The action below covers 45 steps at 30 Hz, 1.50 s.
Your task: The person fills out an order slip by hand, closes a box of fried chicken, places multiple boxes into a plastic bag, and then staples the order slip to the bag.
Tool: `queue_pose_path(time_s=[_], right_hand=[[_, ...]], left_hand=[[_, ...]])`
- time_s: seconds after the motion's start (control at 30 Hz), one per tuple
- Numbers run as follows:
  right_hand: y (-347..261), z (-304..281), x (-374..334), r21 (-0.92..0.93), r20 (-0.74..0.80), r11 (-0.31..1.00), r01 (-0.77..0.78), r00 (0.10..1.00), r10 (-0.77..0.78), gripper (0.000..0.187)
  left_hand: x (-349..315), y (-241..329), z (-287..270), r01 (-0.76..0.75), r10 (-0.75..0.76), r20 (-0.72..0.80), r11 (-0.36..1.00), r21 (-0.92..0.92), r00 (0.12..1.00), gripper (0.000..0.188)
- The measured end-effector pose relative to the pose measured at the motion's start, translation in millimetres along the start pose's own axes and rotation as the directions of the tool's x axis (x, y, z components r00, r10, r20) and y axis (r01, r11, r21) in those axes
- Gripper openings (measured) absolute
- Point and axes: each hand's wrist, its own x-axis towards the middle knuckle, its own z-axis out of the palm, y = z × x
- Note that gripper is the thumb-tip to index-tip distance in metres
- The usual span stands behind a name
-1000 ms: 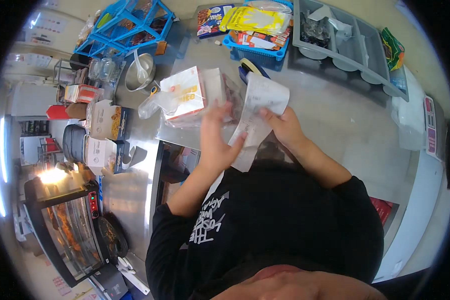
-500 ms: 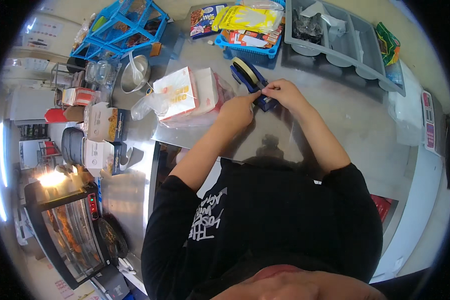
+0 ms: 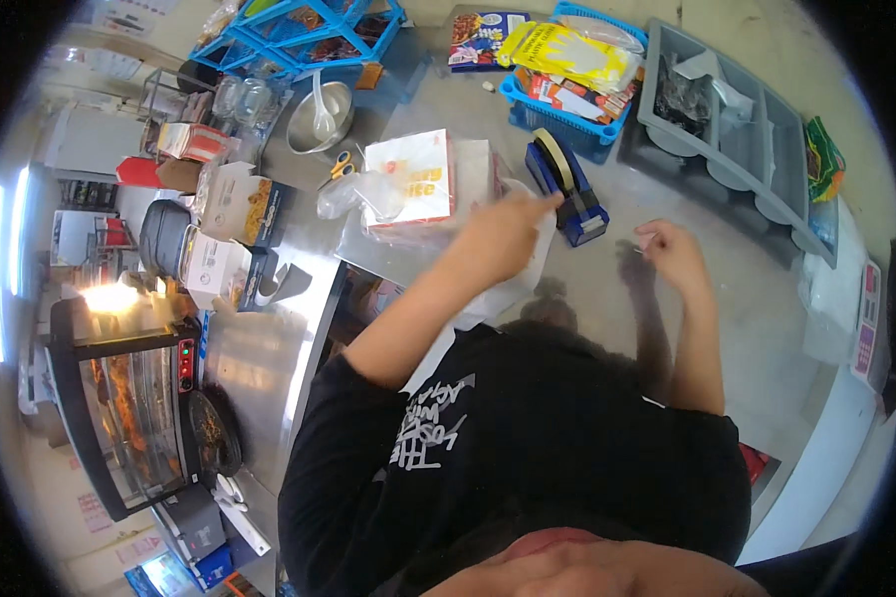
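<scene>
A white plastic bag [image 3: 503,292] lies around a stack of white food boxes [image 3: 408,174] with red and yellow print. My left hand [image 3: 493,244] is at the boxes' right side, its index finger stretched toward the tape dispenser. The other fingers curl in at the bag's edge, and their tips are hidden. The blue tape dispenser [image 3: 582,224] with a pale tape roll stands just beyond that finger. To its right, my right hand [image 3: 679,261] is raised over the metal table with thumb and index finger pinched. A thin, pale strip of tape shows faintly at those fingertips.
Behind the dispenser are a blue basket [image 3: 587,124] of packets and a grey divided tray [image 3: 757,169]. A metal bowl [image 3: 307,131] with a ladle and scissors [image 3: 342,164] lie beyond the boxes. At the left stand opened cartons [image 3: 219,264] and a lit food warmer [image 3: 129,408].
My right hand has drawn away from the tape dispenser, to the right and toward me. My left hand has come off the dispenser's front. The whole view has shifted.
</scene>
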Motion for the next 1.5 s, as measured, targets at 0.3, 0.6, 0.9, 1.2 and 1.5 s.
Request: queue_pose_path(time_s=[0.3, 0.6, 0.9, 1.2, 1.5], right_hand=[[-168, 3, 103, 0.084, 0.360, 0.691, 0.718, 0.625, -0.693, 0.021], [-277, 80, 207, -0.012, 0.860, 0.413, 0.910, 0.220, -0.461, 0.030], [-167, 132, 259, -0.347, 0.822, 0.584, 0.734, 0.537, -0.187, 0.031], [-38, 8, 98, -0.007, 0.256, 0.953, 0.304, 0.921, -0.292, 0.026], [-18, 41, 9, 0.418, 0.040, 0.909, -0.003, 0.999, -0.015, 0.019]], left_hand=[[-26, -68, -58, 0.219, -0.001, -0.547, 0.916, 0.335, 0.837, 0.043], [-38, -88, -89, 0.025, 0.026, -0.135, 0.929, 0.369, 0.991, 0.041], [-51, -87, -80, 0.129, -0.094, -0.115, 0.929, 0.348, 0.989, 0.071], [-41, 0, 25, 0.213, 0.306, 0.385, 0.471, -0.856, 0.870, 0.047], [44, 7, 155, 0.357, 0.067, 0.352, -0.081, -0.931, 0.934, 0.073]])
